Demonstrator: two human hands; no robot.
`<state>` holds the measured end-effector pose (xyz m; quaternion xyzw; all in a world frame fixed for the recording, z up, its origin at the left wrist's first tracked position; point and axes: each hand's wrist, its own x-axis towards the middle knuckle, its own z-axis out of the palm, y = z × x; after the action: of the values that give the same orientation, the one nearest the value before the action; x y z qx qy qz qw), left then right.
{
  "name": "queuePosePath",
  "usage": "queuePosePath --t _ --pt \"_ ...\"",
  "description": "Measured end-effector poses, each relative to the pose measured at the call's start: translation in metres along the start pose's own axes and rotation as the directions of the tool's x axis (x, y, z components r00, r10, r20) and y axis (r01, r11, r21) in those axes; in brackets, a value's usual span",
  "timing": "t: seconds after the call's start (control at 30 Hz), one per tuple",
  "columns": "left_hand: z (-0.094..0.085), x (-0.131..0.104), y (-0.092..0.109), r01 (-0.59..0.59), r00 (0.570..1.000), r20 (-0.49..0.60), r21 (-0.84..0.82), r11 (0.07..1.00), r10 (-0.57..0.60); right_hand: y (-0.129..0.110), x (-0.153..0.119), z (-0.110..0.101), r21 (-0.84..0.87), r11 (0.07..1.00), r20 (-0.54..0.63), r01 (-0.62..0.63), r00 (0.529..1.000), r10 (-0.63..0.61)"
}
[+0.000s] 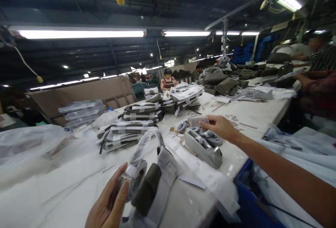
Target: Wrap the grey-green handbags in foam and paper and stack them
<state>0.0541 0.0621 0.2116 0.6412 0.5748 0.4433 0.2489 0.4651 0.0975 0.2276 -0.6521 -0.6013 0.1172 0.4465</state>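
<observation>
At the bottom centre, my left hand (111,200) is wrapped round a coiled strap (136,182) with a wrapped metal buckle. Right beside it a dark olive bag (148,189) with white wrapping lies on the table. Farther right, my right hand (219,126) pinches a small clear packet (198,121) between thumb and fingers, over several coiled grey straps (211,137). Just below that hand, a grey tape dispenser (203,149) stands on the white table (189,200).
Stacks of flat wrapped olive pieces (131,126) stand ahead. Clear plastic bags (28,144) cover the left side. A blue bin (252,200) with white sheeting sits at the lower right. Olive bags (225,84) lie farther back, and people are at the far tables and the right.
</observation>
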Motion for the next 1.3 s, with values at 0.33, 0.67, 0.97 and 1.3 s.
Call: queuePosePath --t 0.33,0.67,0.97,1.3 --pt "0.016 -0.040 -0.008 -0.461 0.856 -0.178 0.162 0.873 0.485 -0.063 -0.114 0.074 0.426 0.903 0.249 -0.058 0.967 -0.055" --pt "0.044 -0.073 -0.022 0.019 0.936 0.318 -0.478 0.878 0.153 -0.076 -0.168 0.117 0.506 0.862 0.266 -0.015 0.954 -0.139" --pt "0.042 -0.078 -0.063 0.059 0.976 0.212 -0.448 0.892 0.042 -0.038 -0.192 0.149 0.228 0.974 0.192 -0.001 0.980 -0.044" --pt "0.010 -0.036 -0.156 -0.030 0.957 -0.288 0.052 0.998 0.043 -0.021 -0.198 0.183 0.278 0.958 0.181 -0.066 0.983 0.015"
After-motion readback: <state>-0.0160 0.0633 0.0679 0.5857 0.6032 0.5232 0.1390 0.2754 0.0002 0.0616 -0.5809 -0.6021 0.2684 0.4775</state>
